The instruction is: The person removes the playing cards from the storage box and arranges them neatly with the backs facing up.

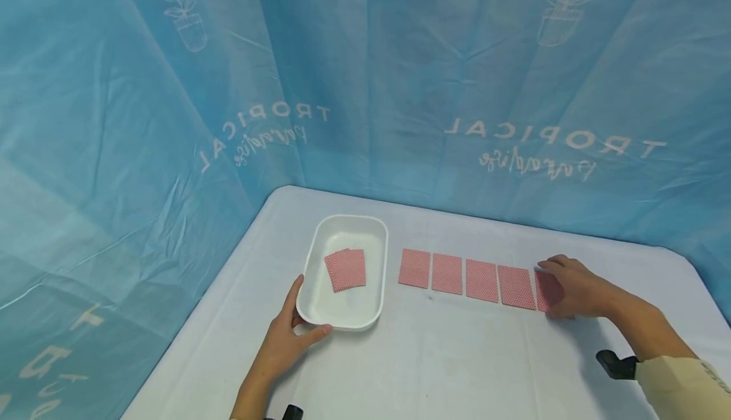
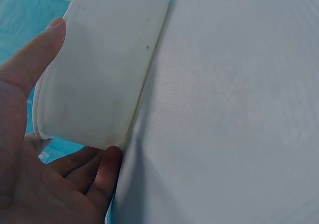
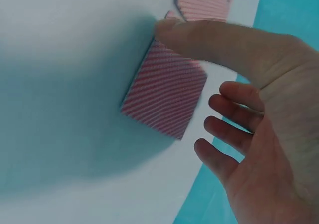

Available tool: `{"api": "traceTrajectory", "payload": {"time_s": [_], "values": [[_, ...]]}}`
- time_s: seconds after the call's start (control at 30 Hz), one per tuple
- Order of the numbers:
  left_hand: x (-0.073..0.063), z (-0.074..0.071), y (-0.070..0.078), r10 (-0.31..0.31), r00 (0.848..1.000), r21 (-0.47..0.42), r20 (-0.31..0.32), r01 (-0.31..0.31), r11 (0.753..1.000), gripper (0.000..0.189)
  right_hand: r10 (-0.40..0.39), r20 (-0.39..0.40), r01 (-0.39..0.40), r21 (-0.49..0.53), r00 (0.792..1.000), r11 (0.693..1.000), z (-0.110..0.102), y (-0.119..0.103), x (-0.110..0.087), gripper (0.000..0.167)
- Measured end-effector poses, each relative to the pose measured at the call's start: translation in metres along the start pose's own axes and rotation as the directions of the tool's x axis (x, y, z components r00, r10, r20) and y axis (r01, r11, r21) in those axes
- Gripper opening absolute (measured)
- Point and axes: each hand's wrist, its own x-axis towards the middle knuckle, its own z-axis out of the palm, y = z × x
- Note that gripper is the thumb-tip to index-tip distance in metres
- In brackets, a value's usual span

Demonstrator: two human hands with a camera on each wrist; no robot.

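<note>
A white plastic tray [image 1: 370, 318] stands on the left of the table, with overlapping red-backed playing cards [image 1: 348, 270] lying face down inside. My left hand [image 1: 285, 337] holds the tray's near left corner. Its thumb [image 2: 42, 52] lies at the near rim and its other fingers are round the side wall. To the right, several face-down playing cards [image 1: 481, 280] form a row. Over the rightmost playing card [image 3: 167, 89] is my right hand [image 1: 582, 290]. Its thumb [image 3: 184, 37] rests across one end of that card, while the other fingertips are spread beyond the opposite edge.
A white cloth [image 1: 445, 356] covers the table. Blue printed curtains [image 1: 400, 90] hang along the back and left sides. A black wrist camera mount [image 1: 617, 365] sticks out from the right sleeve [image 1: 679, 382].
</note>
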Motion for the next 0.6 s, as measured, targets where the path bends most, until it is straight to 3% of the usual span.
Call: {"api": "traceTrajectory", "payload": {"time_s": [0.2, 0.6], "values": [[0.0, 0.0, -0.001, 0.002, 1.0, -0.002, 0.004, -0.002, 1.0, 0.11, -0.047, -0.04, 0.045, -0.052, 0.998, 0.998, -0.006, -0.014, 0.011, 0.089], [-0.001, -0.001, 0.0, 0.011, 1.0, -0.011, 0.001, -0.011, 1.0, 0.109, -0.112, -0.068, 0.111, -0.022, 0.991, 0.994, -0.017, -0.053, 0.033, 0.072]]}}
